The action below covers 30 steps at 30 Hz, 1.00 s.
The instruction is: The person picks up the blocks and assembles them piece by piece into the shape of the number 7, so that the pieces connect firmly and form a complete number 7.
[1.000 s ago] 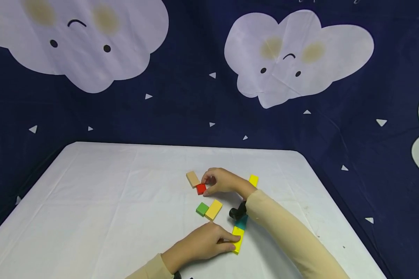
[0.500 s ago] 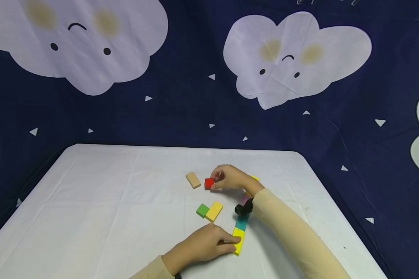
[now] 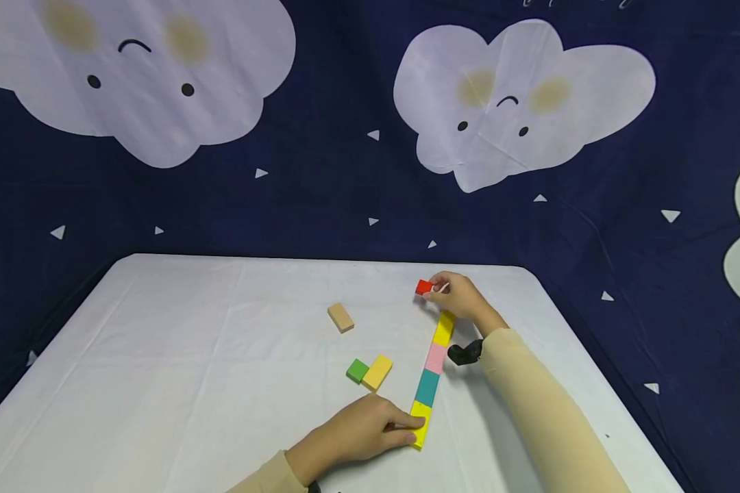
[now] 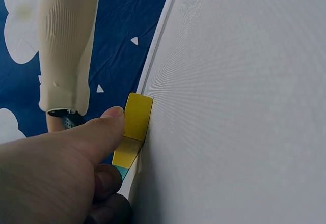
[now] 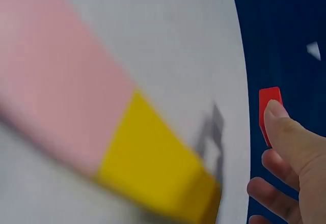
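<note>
We see the right hand point(image 3: 459, 296) pinching a red block point(image 3: 423, 287); the left hand point(image 3: 360, 433) lies flat-fingered against the near yellow block point(image 3: 420, 422).

Head view overlooks table point(image 3: 160, 356); 2 wrist views close, sharing block row point(image 3: 430, 373).

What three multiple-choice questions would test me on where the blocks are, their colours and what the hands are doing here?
1. Where is the red block?
A. Beyond the far end of the row
B. Beside the green block
C. Under the left hand

2. How many blocks form the row?
A. Two
B. Four
C. Six

3. What is the left hand doing?
A. Lifting the tan block
B. Hanging idle
C. Pressing the near yellow block

Answers: 1 A, the right hand pinches it there. 2 B, yellow, teal, pink, yellow. 3 C, fingers lie on it.
</note>
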{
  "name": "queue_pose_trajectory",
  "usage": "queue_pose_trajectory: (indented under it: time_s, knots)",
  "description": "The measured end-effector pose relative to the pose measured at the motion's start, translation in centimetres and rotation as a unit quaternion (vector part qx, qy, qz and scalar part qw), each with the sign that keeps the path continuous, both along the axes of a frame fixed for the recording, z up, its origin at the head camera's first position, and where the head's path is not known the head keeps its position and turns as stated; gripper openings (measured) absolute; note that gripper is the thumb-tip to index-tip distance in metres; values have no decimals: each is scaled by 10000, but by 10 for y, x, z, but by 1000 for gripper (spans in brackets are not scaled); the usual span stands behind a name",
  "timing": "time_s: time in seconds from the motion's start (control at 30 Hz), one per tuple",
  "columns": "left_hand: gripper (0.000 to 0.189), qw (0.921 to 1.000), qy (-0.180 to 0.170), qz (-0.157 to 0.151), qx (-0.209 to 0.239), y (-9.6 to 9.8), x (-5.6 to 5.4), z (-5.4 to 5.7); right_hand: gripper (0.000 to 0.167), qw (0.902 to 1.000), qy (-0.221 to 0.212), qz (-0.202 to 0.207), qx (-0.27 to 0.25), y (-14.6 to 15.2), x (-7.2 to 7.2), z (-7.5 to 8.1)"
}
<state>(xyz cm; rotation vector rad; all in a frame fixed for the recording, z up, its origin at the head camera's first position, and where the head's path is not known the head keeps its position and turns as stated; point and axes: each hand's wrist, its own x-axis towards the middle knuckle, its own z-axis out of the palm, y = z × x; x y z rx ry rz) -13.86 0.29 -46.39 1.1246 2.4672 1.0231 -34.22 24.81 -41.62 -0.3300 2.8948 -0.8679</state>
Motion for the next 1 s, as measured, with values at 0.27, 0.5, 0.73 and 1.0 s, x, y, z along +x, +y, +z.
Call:
queue_pose_trajectory:
  time_s: [0.27,0.5,0.73,1.0]
  knots:
    - [33,10000,-26,17,56,0,0,1,39,9981,-206,-562,148,36,0,-8]
    - [33,10000,-55,41,45,0,0,1,38,9962,-497,-667,264,47,0,-12]
    - [32,10000,-60,20,74,0,0,1,37,9934,-931,-588,310,52,-2,-15]
    - [32,9998,111,-18,148,-1,0,0,34,9945,-907,-291,443,51,2,-12]
